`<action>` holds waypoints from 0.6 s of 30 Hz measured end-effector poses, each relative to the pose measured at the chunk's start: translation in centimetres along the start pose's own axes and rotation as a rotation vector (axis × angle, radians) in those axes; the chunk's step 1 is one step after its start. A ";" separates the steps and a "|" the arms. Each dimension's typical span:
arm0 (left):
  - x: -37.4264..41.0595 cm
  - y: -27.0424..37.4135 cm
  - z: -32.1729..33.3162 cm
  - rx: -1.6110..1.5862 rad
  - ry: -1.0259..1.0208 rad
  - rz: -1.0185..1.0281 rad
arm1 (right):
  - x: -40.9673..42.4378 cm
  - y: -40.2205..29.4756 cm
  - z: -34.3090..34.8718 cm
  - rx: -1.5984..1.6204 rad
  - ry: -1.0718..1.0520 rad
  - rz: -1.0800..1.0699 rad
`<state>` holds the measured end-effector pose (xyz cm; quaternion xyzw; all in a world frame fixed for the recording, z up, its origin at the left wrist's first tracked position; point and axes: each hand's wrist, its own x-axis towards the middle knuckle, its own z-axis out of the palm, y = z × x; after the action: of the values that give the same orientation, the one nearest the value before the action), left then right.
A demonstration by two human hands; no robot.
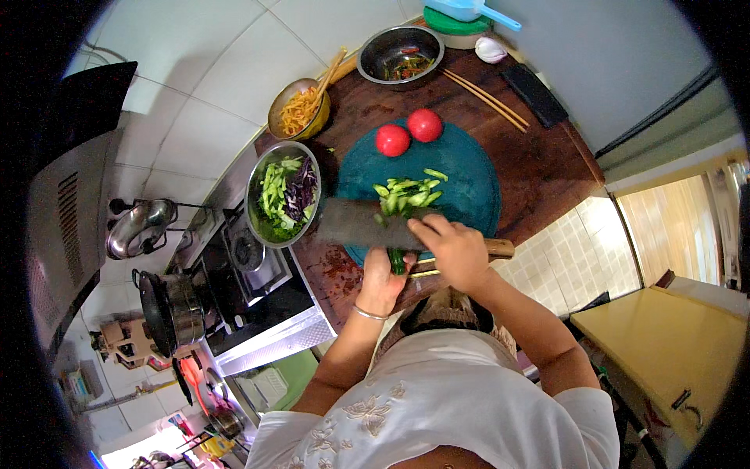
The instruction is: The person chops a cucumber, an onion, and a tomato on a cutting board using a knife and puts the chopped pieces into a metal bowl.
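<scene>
My right hand (454, 249) is closed on a cleaver (372, 225) with a wooden handle, its broad blade pointing left and blurred. Below the blade, my left hand (381, 278) grips a piece of cucumber (396, 261) near the front edge of the round green cutting board (463, 170). Cut cucumber pieces (407, 194) lie just beyond the blade. Two red tomatoes (392, 140) (425, 125) rest at the board's far edge. Left of the board stands a metal bowl (251, 199) with shredded green and purple vegetables. Part of a pair of chopsticks (423, 274) shows between my hands.
At the back are a small bowl of orange shreds (299, 111), a metal bowl with seasonings (404, 55), chopsticks (486, 99), a black object (533, 94) and a garlic bulb (490, 50). A gas stove (258, 258) and a pot (176, 313) stand to the left.
</scene>
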<state>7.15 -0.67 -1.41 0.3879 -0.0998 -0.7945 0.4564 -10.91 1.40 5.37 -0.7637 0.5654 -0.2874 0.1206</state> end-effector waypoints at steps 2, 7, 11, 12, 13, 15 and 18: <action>0.9 0.4 -2.5 -0.055 -0.140 -0.071 | -0.1 0.6 0.0 -0.011 0.026 0.025; -1.8 0.5 3.7 -0.114 -0.051 0.058 | -1.5 -1.5 -0.9 0.068 0.076 -0.112; -1.6 -0.2 2.9 -0.168 -0.212 0.117 | -1.9 -2.3 -0.6 0.051 0.035 -0.135; -1.6 -0.1 2.9 -0.136 -0.183 0.118 | -1.8 -2.0 -0.3 0.035 0.026 -0.103; -1.7 0.0 2.9 -0.105 -0.155 0.120 | -1.4 -1.5 0.0 0.018 0.017 -0.071; -1.1 0.1 0.9 -0.105 -0.226 0.039 | -1.1 -0.6 0.3 -0.013 0.014 -0.020; 0.0 0.2 -1.6 -0.133 -0.262 -0.046 | -1.0 0.3 0.2 -0.043 0.065 0.012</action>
<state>8.39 -0.45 -2.43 0.2517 -0.0967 -0.8536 0.4458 -11.23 2.25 4.74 -0.7528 0.5796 -0.2994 0.0875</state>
